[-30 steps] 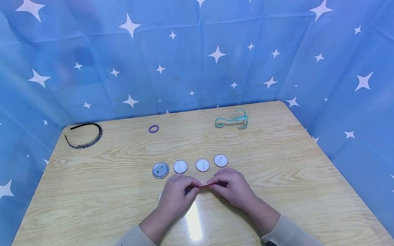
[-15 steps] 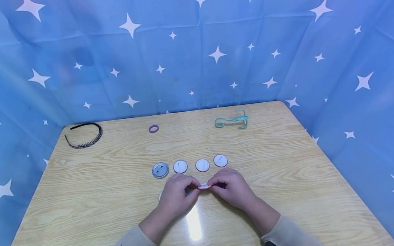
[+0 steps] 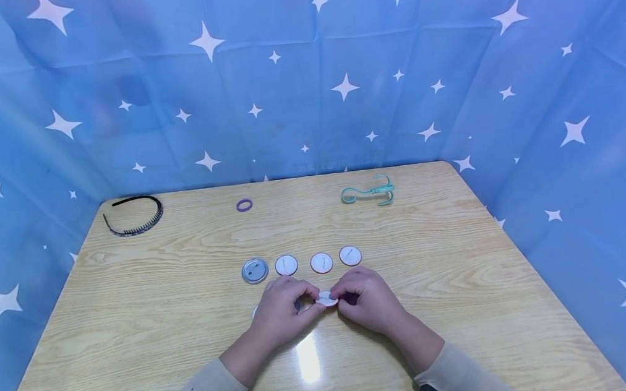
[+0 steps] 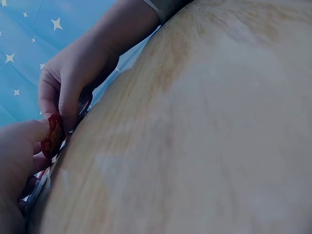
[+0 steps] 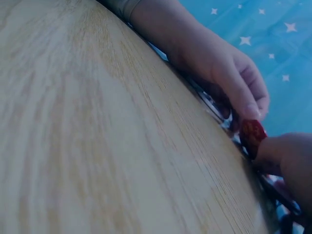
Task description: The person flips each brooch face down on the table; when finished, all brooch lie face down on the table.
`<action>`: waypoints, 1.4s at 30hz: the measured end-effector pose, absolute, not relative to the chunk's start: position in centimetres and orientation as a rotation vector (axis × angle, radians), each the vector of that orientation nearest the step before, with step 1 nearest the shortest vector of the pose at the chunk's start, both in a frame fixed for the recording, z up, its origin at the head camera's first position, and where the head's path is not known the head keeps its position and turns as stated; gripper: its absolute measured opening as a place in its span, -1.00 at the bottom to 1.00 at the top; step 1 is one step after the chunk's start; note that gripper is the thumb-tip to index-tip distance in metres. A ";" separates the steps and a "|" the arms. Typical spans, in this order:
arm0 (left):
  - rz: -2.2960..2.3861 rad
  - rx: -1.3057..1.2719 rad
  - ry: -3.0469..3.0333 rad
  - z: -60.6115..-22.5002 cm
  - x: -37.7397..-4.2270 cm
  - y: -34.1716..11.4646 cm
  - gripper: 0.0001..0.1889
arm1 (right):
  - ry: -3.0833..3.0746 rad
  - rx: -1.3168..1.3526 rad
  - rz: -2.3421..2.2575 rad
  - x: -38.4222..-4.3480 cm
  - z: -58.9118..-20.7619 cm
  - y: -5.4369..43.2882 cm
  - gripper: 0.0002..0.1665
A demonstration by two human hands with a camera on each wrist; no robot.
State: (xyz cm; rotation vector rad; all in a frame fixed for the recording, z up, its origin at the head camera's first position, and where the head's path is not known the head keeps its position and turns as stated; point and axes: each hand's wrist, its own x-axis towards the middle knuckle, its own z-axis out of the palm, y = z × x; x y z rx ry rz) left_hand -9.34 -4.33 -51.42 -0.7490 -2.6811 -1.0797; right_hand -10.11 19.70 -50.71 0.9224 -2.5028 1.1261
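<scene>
Both hands hold one round pin badge between them, just above the table. Its white back with the pin faces up in the head view; its red front shows in the left wrist view. My left hand pinches the badge's left edge between thumb and forefinger. On the opposite edge, my right hand pinches it the same way. Beyond the hands lie a silver-backed badge and white-backed badges, pins up. Another white round edge peeks out beside my left hand, mostly hidden.
Along the far side of the wooden table lie a dark toothed headband, a purple ring-shaped band and a teal hook-like object. A blue star-patterned cloth hangs behind and at both sides.
The badge between the hands has tilted from nearly edge-on to showing its white back. The left thumb has shifted slightly to the right beneath it. The other things stay where they were.
</scene>
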 end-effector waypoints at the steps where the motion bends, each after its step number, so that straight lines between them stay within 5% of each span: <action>1: -1.085 -0.754 -2.679 -51.4 -9.3 -4.3 -0.78 | -2.493 0.943 1.115 -10.2 -50.7 19.7 -0.70; 26: -1.041 -0.836 -2.647 -51.8 -9.5 -4.4 -0.76 | -2.446 1.095 1.037 -10.5 -50.7 20.9 -0.74; 42: -0.712 -1.015 -2.430 -51.7 -9.7 -4.1 -0.81 | -2.659 0.609 1.165 -10.3 -50.6 25.2 -0.74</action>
